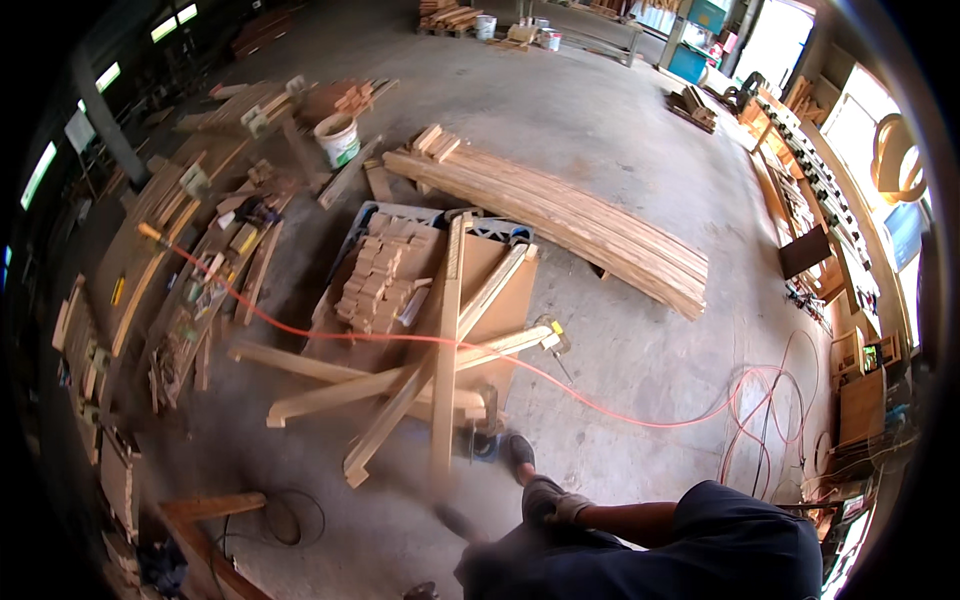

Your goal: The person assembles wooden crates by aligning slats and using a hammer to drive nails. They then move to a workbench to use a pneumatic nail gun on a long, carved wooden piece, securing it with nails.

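My right hand [548,500], in a dark glove with a pale cuff, reaches left from a dark sleeve near a dark shoe [519,452]. Its fingers do not show clearly, and nothing is visible in it. A smeared dark shape [457,522] at the end of a blurred arm appears to be my left hand. It is close to the lower end of a long wooden beam [446,380]; whether it touches the beam is unclear. Several other beams [345,391] cross under that one. A tool with a yellow part [555,338] is at the right end of one beam.
A red hose [590,405] runs across the beams and coils on the floor at right. Small wooden blocks [375,280] are stacked beside a brown board [520,300]. Beyond lie long planks [560,215] and a white bucket [337,140]. A wooden frame [200,530] stands lower left.
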Demonstrator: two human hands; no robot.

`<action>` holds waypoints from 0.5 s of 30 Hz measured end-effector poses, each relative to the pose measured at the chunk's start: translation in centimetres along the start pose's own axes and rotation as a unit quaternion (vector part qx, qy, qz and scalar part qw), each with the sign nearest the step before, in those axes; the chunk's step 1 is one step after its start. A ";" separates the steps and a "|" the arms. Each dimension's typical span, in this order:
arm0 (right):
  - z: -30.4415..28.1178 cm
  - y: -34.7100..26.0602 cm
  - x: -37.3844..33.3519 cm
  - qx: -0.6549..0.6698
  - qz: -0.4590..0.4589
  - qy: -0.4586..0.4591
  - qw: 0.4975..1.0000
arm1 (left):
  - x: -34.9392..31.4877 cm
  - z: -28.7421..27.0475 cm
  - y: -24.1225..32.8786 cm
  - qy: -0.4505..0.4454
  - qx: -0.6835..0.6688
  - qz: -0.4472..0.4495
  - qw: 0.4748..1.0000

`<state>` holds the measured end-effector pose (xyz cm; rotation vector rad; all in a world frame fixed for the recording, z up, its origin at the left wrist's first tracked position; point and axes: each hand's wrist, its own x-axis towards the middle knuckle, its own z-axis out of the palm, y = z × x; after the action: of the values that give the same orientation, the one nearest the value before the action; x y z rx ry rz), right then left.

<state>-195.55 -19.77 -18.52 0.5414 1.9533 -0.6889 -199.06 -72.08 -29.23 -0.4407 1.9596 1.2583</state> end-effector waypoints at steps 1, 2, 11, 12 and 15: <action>-1.7 -0.8 -0.9 -0.004 -0.002 0.000 1.000 | 0.2 1.4 -0.6 0.015 0.016 0.042 0.999; -2.9 -0.9 -0.9 -0.010 -0.002 -0.002 1.000 | 0.5 2.4 -0.3 0.022 -0.037 -0.036 0.998; -5.0 0.0 -0.7 -0.050 0.087 -0.070 0.992 | 8.7 9.9 6.9 0.002 0.034 -0.170 0.985; -4.3 0.4 0.1 -0.048 0.098 -0.065 0.992 | 11.2 10.4 6.3 -0.046 0.106 -0.164 0.980; -2.4 0.8 1.5 -0.039 0.143 -0.030 0.989 | 12.9 13.4 10.6 -0.074 0.559 0.193 0.803</action>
<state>-197.32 -17.45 -19.13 0.7255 1.7931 -0.4402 -208.85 -54.01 -35.39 0.6603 2.3080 0.1334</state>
